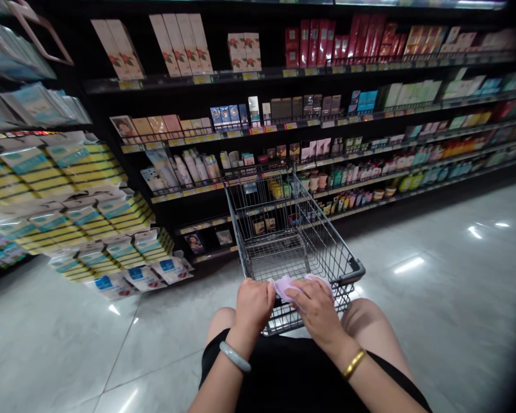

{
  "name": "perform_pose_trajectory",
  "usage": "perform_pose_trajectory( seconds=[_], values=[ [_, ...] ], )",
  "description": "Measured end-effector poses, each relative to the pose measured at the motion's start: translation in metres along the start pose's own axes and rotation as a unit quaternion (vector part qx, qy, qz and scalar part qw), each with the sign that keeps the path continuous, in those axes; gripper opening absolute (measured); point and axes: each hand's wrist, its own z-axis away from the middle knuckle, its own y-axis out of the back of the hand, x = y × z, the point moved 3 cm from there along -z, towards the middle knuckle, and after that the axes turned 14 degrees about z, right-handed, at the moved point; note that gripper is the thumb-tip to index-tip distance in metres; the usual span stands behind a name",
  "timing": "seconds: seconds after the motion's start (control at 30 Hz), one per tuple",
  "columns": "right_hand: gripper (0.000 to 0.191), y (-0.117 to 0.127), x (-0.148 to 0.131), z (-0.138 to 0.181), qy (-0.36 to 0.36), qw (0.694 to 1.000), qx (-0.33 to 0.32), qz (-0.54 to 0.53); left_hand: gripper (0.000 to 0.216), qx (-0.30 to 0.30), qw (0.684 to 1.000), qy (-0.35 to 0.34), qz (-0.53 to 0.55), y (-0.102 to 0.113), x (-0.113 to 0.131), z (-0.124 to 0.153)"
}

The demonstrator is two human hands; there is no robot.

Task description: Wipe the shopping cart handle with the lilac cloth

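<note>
A wire shopping cart [322, 241] stands in front of me in a store aisle. My left hand [253, 304] is closed around the cart's handle at its left end. My right hand [316, 307] presses a pale purple cloth [286, 285] against the handle, fingers curled over it. A pale green bangle sits on my left wrist and a gold bangle on my right wrist. The cart's basket looks empty. My knees and a black garment show below the hands.
Dark shelves [284, 123] with boxes, bottles and tubes run along the far side, close to the cart's front. A slanted display of stacked packets [90, 212] stands at the left. Glossy grey tiled floor [434, 298] stretches to the right.
</note>
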Motion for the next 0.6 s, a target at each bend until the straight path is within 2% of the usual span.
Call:
perform_pose_trajectory(
  seconds=[0.1,0.2,0.27,0.33,0.43,0.5,0.6],
  values=[
    [0.024,0.003,0.027,0.006,0.022,1.000,-0.008,0.017,0.047,-0.010,1.000,-0.001,-0.005,0.000,0.000,0.000],
    [0.025,0.007,0.049,0.011,0.003,1.000,0.002,0.028,0.047,-0.009,1.000,0.000,-0.009,-0.002,0.000,0.000],
    [0.025,0.006,0.045,0.011,-0.023,0.999,0.005,0.027,0.047,-0.002,1.000,0.002,-0.007,-0.003,0.000,0.000],
    [0.023,0.003,0.029,0.008,-0.030,0.999,0.000,0.020,0.047,0.003,1.000,0.004,-0.004,-0.002,0.000,0.000],
    [0.024,0.002,0.007,0.003,0.007,1.000,-0.019,0.006,0.048,-0.010,1.000,0.001,0.001,0.000,-0.001,0.001],
    [0.026,0.004,0.010,0.001,0.019,0.999,-0.033,0.006,0.048,-0.023,1.000,-0.002,0.001,0.001,-0.001,0.001],
    [0.024,0.010,0.029,-0.001,-0.002,0.999,-0.044,0.026,0.048,-0.023,1.000,-0.001,-0.008,0.002,-0.002,0.002]
  ],
)
